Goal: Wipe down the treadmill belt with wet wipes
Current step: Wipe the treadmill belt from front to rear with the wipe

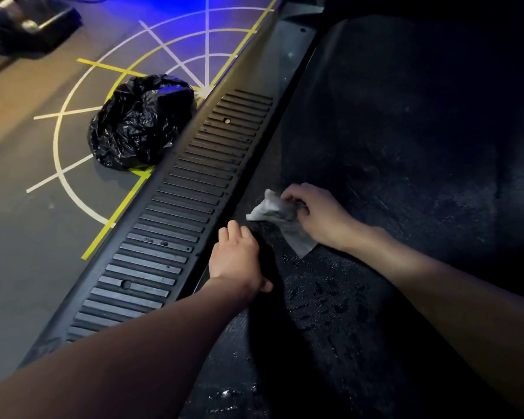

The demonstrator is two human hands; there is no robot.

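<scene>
The dark treadmill belt [390, 182] fills the right half of the view and shows wet streaks near the bottom. A crumpled grey-white wet wipe [273, 213] lies on the belt close to its left edge. My right hand [318, 216] grips the wipe with curled fingers and holds it down on the belt. My left hand [238, 258] rests palm down on the belt's left edge beside the side rail, a little nearer to me than the wipe, with its fingers relaxed and nothing in it.
A ribbed black side rail [191, 192] runs diagonally along the belt's left side. A crumpled black plastic bag [136, 122] sits on the floor against the rail. White and yellow lines mark the grey floor [28, 237]. Dark equipment [28, 22] stands at the top left.
</scene>
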